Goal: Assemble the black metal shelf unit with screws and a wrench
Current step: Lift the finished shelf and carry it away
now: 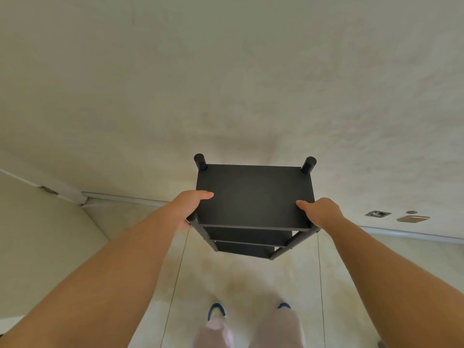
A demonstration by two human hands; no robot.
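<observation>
The black metal shelf unit (253,197) stands upright in front of me, close to the wall, seen from above with its top board and two lower boards showing. My left hand (189,207) grips the left edge of the top board, thumb lying on top and fingers wrapped under by the near-left post. My right hand (322,212) grips the right edge the same way, thumb on the board. Two round post ends stick up at the far corners. No screws or wrench show.
A pale wall (226,84) rises right behind the shelf, with a baseboard along the tiled floor (246,280). A floor drain (378,213) and a metal plate (413,218) lie at the right. My two shoes (216,311) stand just below the shelf.
</observation>
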